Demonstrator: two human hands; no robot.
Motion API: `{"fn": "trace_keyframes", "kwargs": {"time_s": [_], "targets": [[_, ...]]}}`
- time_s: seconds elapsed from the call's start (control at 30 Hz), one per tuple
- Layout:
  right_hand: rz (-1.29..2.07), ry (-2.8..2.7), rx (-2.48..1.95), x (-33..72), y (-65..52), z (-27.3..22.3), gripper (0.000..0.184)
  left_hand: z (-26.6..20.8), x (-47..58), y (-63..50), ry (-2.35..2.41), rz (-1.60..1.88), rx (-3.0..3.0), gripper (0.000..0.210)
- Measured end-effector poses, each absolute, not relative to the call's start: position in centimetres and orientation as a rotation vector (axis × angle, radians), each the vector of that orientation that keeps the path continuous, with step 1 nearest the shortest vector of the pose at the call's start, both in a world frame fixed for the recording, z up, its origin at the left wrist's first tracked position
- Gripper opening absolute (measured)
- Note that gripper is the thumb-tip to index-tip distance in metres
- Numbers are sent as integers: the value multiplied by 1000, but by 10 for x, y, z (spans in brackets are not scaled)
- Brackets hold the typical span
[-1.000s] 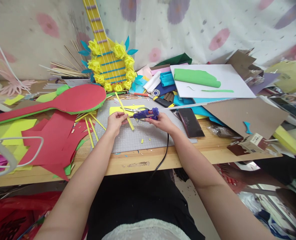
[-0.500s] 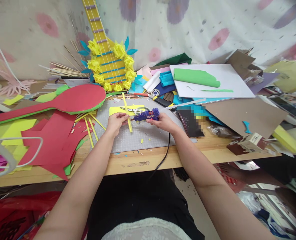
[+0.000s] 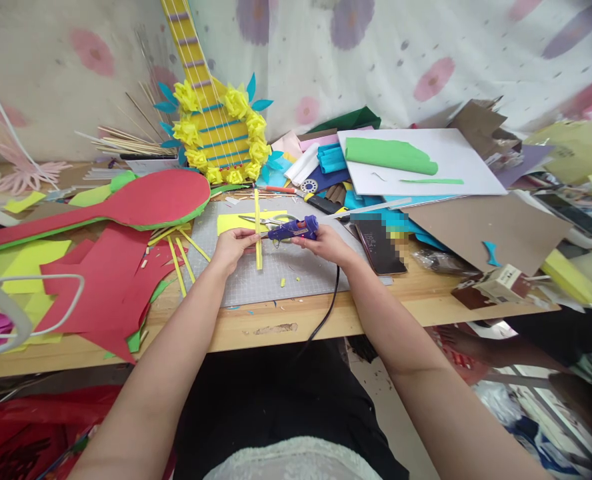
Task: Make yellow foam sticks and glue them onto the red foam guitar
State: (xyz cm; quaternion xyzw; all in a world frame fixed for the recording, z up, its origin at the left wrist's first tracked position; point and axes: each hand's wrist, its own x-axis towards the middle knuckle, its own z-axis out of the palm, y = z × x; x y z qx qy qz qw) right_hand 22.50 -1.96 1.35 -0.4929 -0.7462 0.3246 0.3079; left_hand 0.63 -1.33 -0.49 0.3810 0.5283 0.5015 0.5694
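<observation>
My left hand [image 3: 232, 250] pinches a thin yellow strip [image 3: 259, 257], which stands almost straight up and down in my view over the grey cutting mat [image 3: 306, 283]. In my right hand [image 3: 329, 245] is a blue hot glue gun [image 3: 293, 229], its nozzle pointing left at the strip. Whether the nozzle touches the strip I cannot tell. A glue stick [image 3: 371, 207] sticks out behind the gun, and its black cord [image 3: 332, 307] hangs over the table's front edge. Scissors [image 3: 259, 221] lie on yellow paper [image 3: 226, 223] just beyond my hands.
Several yellow strips [image 3: 178, 267] lie left of the mat, beside red paper [image 3: 101, 287] and a red guitar-shaped piece [image 3: 156, 199]. A yellow toy guitar with paper flowers [image 3: 221, 143] stands at the back. A phone [image 3: 380, 247] and a small carton [image 3: 493, 287] are on the right.
The yellow strip has turned from a slight slant to nearly upright in my view, its lower end shifting left. The glue gun stays beside it in my right hand.
</observation>
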Motion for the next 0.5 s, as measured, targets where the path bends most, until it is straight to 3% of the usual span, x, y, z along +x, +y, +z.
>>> {"fn": "trace_keyframes", "kwargs": {"time_s": [0.5], "targets": [[815,-1875,-1419,233,-13,9,39,-1,3,-16,1223,1023,945,29]]}}
